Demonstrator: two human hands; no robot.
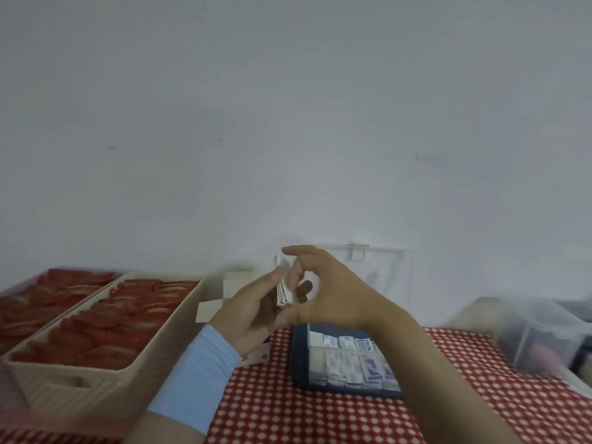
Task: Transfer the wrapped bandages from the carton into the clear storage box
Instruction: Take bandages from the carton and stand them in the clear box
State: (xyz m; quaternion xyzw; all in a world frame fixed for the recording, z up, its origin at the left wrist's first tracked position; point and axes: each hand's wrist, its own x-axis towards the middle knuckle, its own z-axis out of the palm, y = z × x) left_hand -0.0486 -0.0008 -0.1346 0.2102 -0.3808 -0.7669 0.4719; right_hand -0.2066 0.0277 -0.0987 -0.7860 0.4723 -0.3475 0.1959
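Note:
A thin stack of white wrapped bandages (283, 294) stands on edge above the table, between both hands. My left hand (246, 312), with a light-blue wristband, cradles it from the left, thumb on its side. My right hand (336, 293) closes thumb and fingers on its right side, index finger stretched over the top. Below my right wrist sits the clear storage box (299, 357) with a dark blue base, rows of wrapped bandages inside; its clear lid (384, 270) stands open against the wall. The white carton (221, 299), flaps open, lies behind my left hand, partly hidden.
A beige tray (64, 376) filled with red packets sits at the left, with a second one (19, 296) beyond it. A blurred clear plastic container (538, 334) stands at the right edge. The table carries a red-and-white patterned cloth (288, 411). A white wall rises close behind.

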